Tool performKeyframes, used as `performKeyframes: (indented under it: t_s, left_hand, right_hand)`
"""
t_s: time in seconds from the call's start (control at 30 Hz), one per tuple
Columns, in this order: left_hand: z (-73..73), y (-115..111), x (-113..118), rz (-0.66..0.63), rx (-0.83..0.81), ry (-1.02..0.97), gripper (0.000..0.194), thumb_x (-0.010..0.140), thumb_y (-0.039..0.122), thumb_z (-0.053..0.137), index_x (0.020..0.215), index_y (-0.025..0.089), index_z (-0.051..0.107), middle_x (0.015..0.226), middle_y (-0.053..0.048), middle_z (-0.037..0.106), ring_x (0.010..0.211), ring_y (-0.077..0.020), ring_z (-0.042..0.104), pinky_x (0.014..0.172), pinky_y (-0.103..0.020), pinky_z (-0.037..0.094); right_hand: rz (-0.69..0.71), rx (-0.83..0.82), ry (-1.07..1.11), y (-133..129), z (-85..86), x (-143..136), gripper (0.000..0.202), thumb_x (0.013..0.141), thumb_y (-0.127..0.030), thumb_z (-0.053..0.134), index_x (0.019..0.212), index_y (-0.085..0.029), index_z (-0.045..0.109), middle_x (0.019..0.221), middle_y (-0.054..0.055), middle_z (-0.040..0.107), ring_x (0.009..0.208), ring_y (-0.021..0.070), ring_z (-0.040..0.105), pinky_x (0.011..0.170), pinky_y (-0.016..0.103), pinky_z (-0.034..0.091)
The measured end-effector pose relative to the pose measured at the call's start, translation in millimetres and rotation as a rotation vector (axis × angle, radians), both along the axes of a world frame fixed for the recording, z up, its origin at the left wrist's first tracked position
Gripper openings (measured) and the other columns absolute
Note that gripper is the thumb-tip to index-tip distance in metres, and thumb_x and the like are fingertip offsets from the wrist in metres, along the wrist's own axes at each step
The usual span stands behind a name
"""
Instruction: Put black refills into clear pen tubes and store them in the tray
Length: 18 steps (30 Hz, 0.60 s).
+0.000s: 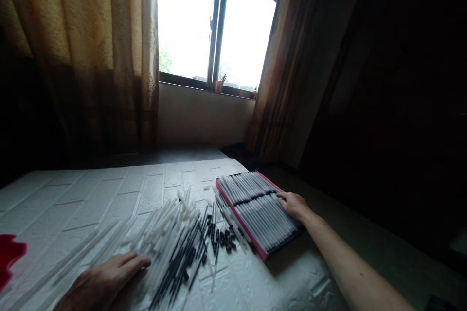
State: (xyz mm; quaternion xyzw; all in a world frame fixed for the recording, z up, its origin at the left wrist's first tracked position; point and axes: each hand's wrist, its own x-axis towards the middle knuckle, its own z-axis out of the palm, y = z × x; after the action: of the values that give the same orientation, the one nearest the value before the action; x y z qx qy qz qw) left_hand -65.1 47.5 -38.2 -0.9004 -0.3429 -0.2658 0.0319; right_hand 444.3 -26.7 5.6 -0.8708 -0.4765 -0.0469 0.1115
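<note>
A shallow box with pink-red sides [243, 230] holds two rows of slim pale sticks with dark ends, which look like pens [268, 218]. My right hand [294, 205] is closed over the box's right edge, its fingertips against the sticks; the thumb is mostly hidden. My left hand [105, 277] lies low at the front left, fingers stretched out over loose clear plastic tubes [160, 228]. Whatever is under its palm is hidden. Between the hands are many thin black rods [178, 257] and a scatter of short black caps [226, 240].
All this lies on a white brick-patterned surface [109, 187]. A red scalloped container [10, 257] stands at the left edge. Farther back are a window with a pink cup [219, 86] on its sill, and patterned curtains [120, 34]. The right side is dark.
</note>
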Motion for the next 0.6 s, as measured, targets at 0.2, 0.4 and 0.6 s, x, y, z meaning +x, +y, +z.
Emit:
performKeyframes:
  t_s: [0.2,0.4,0.6]
  left_hand:
    - [7.2,2.6,-2.5,-0.085,0.015,0.066,0.029,0.084,0.025,0.045,0.098,0.036,0.068,0.094,0.003,0.075,0.076,-0.0167,0.073,0.063,-0.017,0.053]
    - [23.7,-6.8,2.1,-0.093,-0.151,0.088,0.028,0.086,0.024,0.043,0.094,0.033,0.068,0.091,0.002,0.073,0.078,-0.0165,0.071,0.066,-0.018,0.051]
    - [25.3,-12.8,7.7,-0.034,-0.139,0.124,0.029,0.090,0.023,0.037,0.087,0.030,0.065,0.086,0.002,0.071,0.076,-0.0163,0.068,0.065,-0.021,0.047]
  right_hand:
    - [-0.022,-0.006,-0.004,-5.1,1.1,-8.2,0.031,0.080,-0.022,0.053,0.103,-0.030,0.073,0.101,0.004,0.074,0.093,0.0223,0.069,0.074,0.028,0.051]
    - [-0.015,-0.015,-0.038,-10.8,9.4,-21.2,0.034,0.082,-0.020,0.051,0.108,-0.026,0.071,0.105,0.007,0.073,0.093,0.0242,0.069,0.074,0.030,0.052]
    - [0.120,0.036,-0.093,-15.8,23.6,-58.1,0.033,0.086,-0.021,0.047,0.110,-0.024,0.069,0.113,0.007,0.068,0.098,0.0237,0.065,0.080,0.031,0.049]
